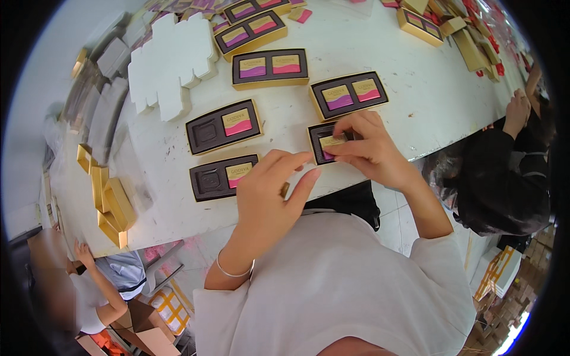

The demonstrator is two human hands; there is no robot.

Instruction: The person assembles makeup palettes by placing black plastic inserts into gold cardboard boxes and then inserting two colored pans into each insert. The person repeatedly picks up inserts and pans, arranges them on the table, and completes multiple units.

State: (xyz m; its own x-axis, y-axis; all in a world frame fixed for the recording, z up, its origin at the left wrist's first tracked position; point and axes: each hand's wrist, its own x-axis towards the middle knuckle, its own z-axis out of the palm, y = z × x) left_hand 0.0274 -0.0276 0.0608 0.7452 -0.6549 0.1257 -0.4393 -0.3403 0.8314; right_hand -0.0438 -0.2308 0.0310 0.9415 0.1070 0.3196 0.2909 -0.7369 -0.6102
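My right hand [371,145] pinches a gold-and-purple wrapped chocolate square [332,143] at the left compartment of a small gold-rimmed box [314,155] with a dark insert. That box's right part is hidden under my fingers. My left hand [270,199] is curled close by, its index finger and thumb pointing at the box. A small gold piece [285,190], mostly hidden, shows between its thumb and fingers. Left of it, a lower box [208,180] and an upper box [206,132] each hold one gold-and-pink square on the right, with the left compartment bare.
Filled two-square boxes [270,81] [348,111] stand farther back. White folded cartons [172,65] lie at the back left, gold box sleeves [113,202] at the left edge. More gold boxes [469,50] pile up back right. Co-workers' hands [518,111] [84,254] show at both sides.
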